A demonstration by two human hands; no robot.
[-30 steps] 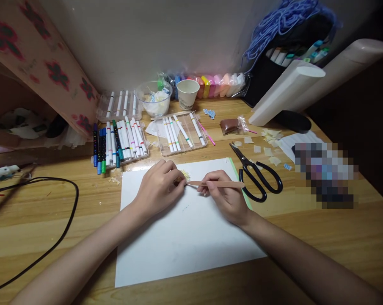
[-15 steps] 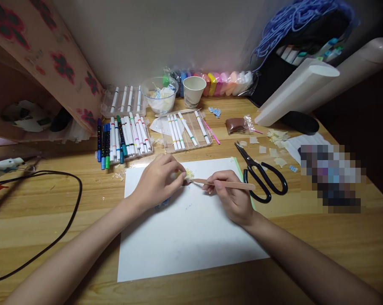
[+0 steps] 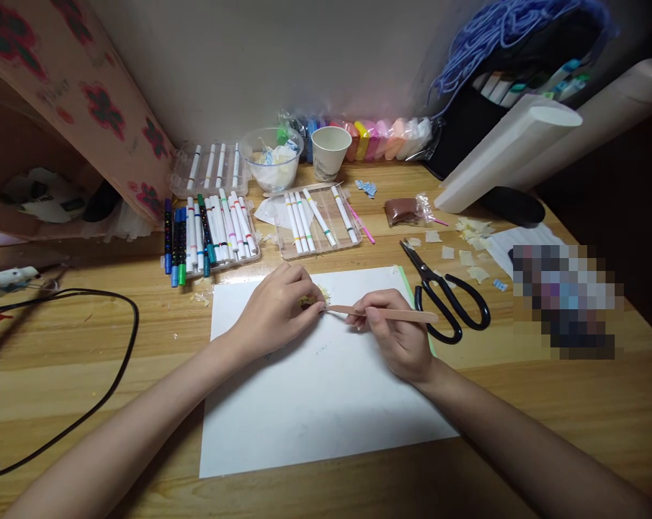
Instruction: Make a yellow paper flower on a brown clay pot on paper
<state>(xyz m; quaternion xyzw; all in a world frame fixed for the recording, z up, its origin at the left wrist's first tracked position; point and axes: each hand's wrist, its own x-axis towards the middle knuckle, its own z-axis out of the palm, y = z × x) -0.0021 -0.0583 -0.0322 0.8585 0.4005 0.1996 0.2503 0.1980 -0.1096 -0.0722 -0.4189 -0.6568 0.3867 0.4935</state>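
A white sheet of paper (image 3: 326, 404) lies on the wooden table. Over its upper part, my left hand (image 3: 282, 310) has its fingers bent together beside a small pale-yellow piece (image 3: 323, 291), partly hidden under them. The left fingertips touch the tip of a flat wooden stick; anything else between them is too small to make out. My right hand (image 3: 395, 331) grips this wooden stick (image 3: 406, 315), which points left towards the left fingertips. Small dark marks show on the paper below the hands.
Black-handled scissors (image 3: 444, 295) lie right of the paper, near pale scraps (image 3: 474, 231). Behind are marker trays (image 3: 318, 223), a clear bowl (image 3: 271, 162), a paper cup (image 3: 330, 151) and bagged brown clay (image 3: 404, 210). A black cable (image 3: 134, 339) curves at left.
My left fingertips have moved slightly right and closed in on the stick's tip, covering more of the yellow piece. My right hand has barely moved and still holds the stick.
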